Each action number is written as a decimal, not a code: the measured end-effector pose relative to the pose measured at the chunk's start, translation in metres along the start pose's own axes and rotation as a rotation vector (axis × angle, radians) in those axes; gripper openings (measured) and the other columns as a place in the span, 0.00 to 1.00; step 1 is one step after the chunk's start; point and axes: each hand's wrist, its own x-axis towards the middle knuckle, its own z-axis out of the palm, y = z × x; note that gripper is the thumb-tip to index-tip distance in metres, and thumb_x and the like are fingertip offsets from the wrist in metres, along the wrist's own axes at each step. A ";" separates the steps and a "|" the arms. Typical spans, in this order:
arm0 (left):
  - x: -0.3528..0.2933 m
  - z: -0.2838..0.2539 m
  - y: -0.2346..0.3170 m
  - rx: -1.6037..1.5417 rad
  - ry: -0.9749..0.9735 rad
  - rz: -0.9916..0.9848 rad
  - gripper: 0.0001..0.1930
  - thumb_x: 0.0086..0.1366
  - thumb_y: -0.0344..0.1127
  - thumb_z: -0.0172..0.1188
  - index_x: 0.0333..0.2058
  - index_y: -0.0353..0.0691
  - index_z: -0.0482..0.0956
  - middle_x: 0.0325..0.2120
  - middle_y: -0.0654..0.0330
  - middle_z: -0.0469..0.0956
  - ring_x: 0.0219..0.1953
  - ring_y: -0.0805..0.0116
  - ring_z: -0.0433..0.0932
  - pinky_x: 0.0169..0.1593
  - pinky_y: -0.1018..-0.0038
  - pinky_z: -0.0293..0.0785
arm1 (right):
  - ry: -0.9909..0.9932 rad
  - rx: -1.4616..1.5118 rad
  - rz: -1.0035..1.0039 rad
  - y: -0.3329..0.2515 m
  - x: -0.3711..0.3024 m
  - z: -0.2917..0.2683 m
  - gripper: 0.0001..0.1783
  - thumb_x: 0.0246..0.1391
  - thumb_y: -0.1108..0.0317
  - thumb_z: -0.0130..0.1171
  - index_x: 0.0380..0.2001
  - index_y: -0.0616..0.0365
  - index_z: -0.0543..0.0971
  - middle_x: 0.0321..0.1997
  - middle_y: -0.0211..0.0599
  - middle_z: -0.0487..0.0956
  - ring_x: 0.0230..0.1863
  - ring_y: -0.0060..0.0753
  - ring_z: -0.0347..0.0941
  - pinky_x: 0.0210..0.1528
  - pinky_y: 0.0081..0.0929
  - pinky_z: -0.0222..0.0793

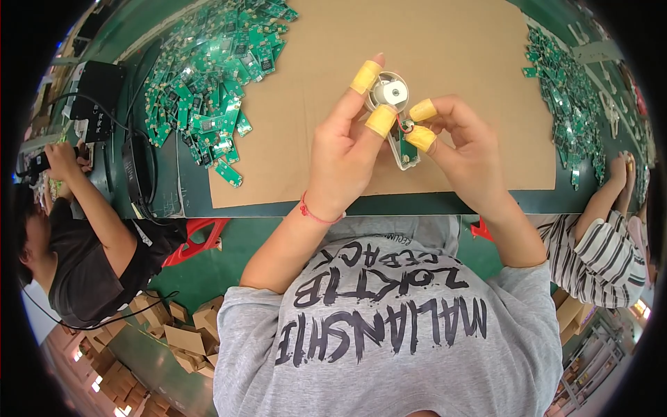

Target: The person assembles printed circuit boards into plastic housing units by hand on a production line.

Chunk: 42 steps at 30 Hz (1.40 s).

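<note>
My left hand (340, 153) is closed round a small white plastic housing (390, 78) with a round head and a narrow handle. Its taped thumb and forefinger grip the rim of the head. Inside the head sits a white disc-shaped part (393, 93) with a dark centre. A green circuit board (407, 149) lies in the handle, and a short red wire (400, 124) loops between head and board. My right hand (469, 149), with yellow tape on thumb and forefinger, is bent in at the wire and board. Its thumb tip meets the wire; exactly what it pinches is hidden.
Brown cardboard (278, 156) covers the table before me. Heaped green circuit boards (208, 90) lie at the left, with another heap (573, 104) at the right. A black power adapter (137, 170) with cables is at far left. People sit on both sides.
</note>
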 end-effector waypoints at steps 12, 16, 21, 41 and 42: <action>-0.001 0.006 -0.004 -0.086 0.021 0.068 0.28 0.65 0.29 0.43 0.61 0.39 0.45 0.53 0.51 0.63 0.50 0.60 0.70 0.49 0.71 0.70 | -0.046 0.018 0.286 -0.003 0.002 0.008 0.13 0.48 0.72 0.54 0.38 0.62 0.67 0.29 0.35 0.74 0.31 0.24 0.72 0.31 0.20 0.67; 0.004 0.016 -0.001 -0.197 0.035 0.084 0.32 0.64 0.27 0.45 0.62 0.40 0.38 0.54 0.52 0.61 0.53 0.62 0.66 0.51 0.73 0.67 | -0.270 0.009 0.282 -0.009 0.009 0.004 0.07 0.53 0.70 0.48 0.31 0.65 0.70 0.24 0.36 0.75 0.26 0.25 0.75 0.27 0.22 0.69; 0.022 0.008 0.004 0.066 0.057 0.084 0.36 0.63 0.27 0.46 0.62 0.41 0.32 0.58 0.49 0.53 0.54 0.62 0.62 0.51 0.74 0.64 | -0.243 0.064 0.269 -0.002 0.038 0.004 0.09 0.54 0.69 0.45 0.28 0.64 0.71 0.20 0.34 0.74 0.21 0.23 0.73 0.23 0.20 0.68; 0.402 -0.264 0.010 1.658 0.369 0.095 0.29 0.55 0.42 0.53 0.55 0.43 0.60 0.50 0.39 0.62 0.53 0.43 0.62 0.55 0.62 0.61 | 0.018 -1.067 0.242 0.071 0.346 -0.060 0.15 0.50 0.57 0.49 0.34 0.56 0.76 0.38 0.46 0.75 0.41 0.45 0.71 0.39 0.40 0.67; 0.412 -0.272 0.003 1.713 0.362 0.139 0.28 0.56 0.42 0.52 0.56 0.45 0.59 0.52 0.37 0.60 0.53 0.39 0.62 0.55 0.61 0.61 | 0.165 -1.134 0.023 0.081 0.340 -0.067 0.14 0.47 0.59 0.52 0.37 0.54 0.75 0.42 0.43 0.73 0.45 0.44 0.69 0.41 0.41 0.66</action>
